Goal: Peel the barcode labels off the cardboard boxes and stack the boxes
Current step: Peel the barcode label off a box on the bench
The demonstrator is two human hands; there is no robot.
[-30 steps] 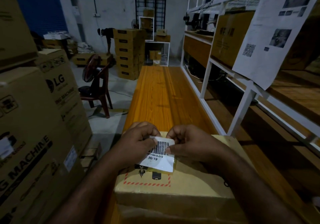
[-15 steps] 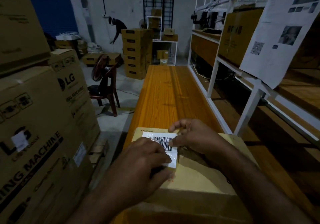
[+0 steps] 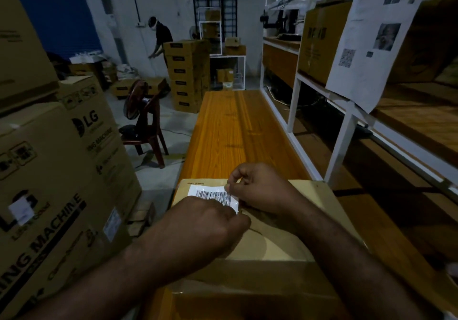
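Note:
A tan cardboard box (image 3: 297, 240) lies at the near end of the orange wooden table (image 3: 235, 133). A white barcode label (image 3: 210, 194) lies on the far left part of the box's top. My left hand (image 3: 205, 223) covers the label's near edge, its fingers curled at the label's near right corner. With thumb and fingertips, my right hand (image 3: 257, 188) pinches the label's far right edge. The label's lower half is hidden under my left hand.
Large LG washing machine cartons (image 3: 62, 171) are stacked close on the left. A white shelf frame (image 3: 344, 141) with boxes and a hanging printed sheet (image 3: 371, 34) runs along the right. Beyond the table stand a chair (image 3: 146, 126), a box stack (image 3: 186, 76) and a person (image 3: 161, 37).
A second ago both hands held the label raised over the box's middle. It now lies flat nearer the far edge, and my left hand has moved over its near part.

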